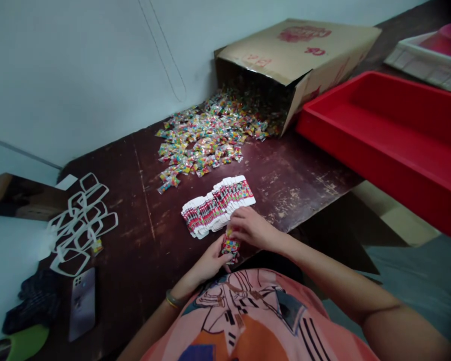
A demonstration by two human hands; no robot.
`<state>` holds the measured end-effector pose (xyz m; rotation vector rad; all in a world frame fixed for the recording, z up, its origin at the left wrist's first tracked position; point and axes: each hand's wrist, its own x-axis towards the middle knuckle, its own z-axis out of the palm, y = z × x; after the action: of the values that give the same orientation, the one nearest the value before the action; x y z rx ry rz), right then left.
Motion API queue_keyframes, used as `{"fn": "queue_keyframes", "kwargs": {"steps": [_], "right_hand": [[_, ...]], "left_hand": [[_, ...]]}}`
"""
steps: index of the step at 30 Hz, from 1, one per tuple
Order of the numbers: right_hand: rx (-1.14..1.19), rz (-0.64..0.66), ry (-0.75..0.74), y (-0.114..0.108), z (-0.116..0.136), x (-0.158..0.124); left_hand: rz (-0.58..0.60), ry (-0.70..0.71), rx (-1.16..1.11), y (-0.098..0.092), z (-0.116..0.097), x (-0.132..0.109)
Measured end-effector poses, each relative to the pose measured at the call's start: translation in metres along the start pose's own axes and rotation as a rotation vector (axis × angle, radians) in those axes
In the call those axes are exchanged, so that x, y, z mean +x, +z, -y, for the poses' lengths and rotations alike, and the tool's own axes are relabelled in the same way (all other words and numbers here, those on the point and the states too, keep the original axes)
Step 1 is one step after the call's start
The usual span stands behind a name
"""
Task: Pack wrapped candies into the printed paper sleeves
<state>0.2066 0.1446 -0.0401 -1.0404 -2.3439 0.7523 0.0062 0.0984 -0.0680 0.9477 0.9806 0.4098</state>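
My left hand and my right hand meet at the near edge of the dark wooden table. Both are closed on a small colourful packet held between them. Just beyond my fingers lies a fanned row of printed cards, white-edged with red and multicoloured print. Farther back, a heap of small clear candy packets spills from a cardboard box lying on its side.
A red plastic tray overhangs the table on the right, with a white tray behind it. On the left lie white cut-out paper frames, a phone face down, dark cloth and a green object.
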Motion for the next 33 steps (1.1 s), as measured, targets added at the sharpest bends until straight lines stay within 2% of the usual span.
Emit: {"fn": "queue_keyframes", "kwargs": {"steps": [2, 5, 9, 10, 12, 14, 17, 20, 22, 25, 29, 31, 33], "right_hand": [[0.008, -0.07, 0.045, 0.006, 0.004, -0.001], [0.001, -0.118, -0.004, 0.017, 0.01, -0.008], [-0.074, -0.304, 0.083, 0.028, 0.015, -0.017], [-0.068, -0.309, 0.095, 0.029, 0.015, -0.019], [0.011, -0.231, 0.067, 0.029, 0.014, -0.021], [0.184, -0.216, 0.101, 0.03, 0.013, -0.022], [0.638, -0.28, 0.335, 0.039, 0.009, -0.025], [1.125, -0.138, 0.528, 0.052, 0.005, -0.027], [1.256, -0.048, 0.553, 0.056, 0.005, -0.026], [1.086, -0.054, 0.456, 0.049, 0.009, -0.022], [0.765, -0.125, 0.256, 0.03, 0.017, -0.017], [0.773, -0.14, 0.273, 0.025, 0.016, -0.015], [0.831, -0.135, 0.335, 0.024, 0.01, -0.014]], "left_hand": [[-0.002, -0.032, -0.06, 0.0, -0.001, -0.003], [-0.049, -0.027, -0.149, 0.0, 0.0, -0.005], [-0.057, -0.014, -0.166, -0.003, 0.005, -0.005], [-0.061, -0.015, -0.148, -0.003, 0.006, -0.005], [-0.092, -0.009, -0.099, -0.005, 0.007, -0.006], [-0.126, -0.001, -0.064, -0.005, 0.008, -0.006], [-0.163, -0.017, -0.091, -0.005, 0.006, -0.004], [-0.168, -0.014, -0.083, -0.003, 0.003, -0.002], [-0.137, 0.02, -0.017, -0.001, 0.0, -0.001], [-0.112, 0.064, 0.057, 0.0, -0.003, 0.001], [-0.181, 0.035, -0.003, 0.0, -0.009, 0.006], [-0.168, 0.019, -0.042, 0.001, -0.012, 0.008], [-0.105, 0.009, -0.116, 0.001, -0.015, 0.007]]}}
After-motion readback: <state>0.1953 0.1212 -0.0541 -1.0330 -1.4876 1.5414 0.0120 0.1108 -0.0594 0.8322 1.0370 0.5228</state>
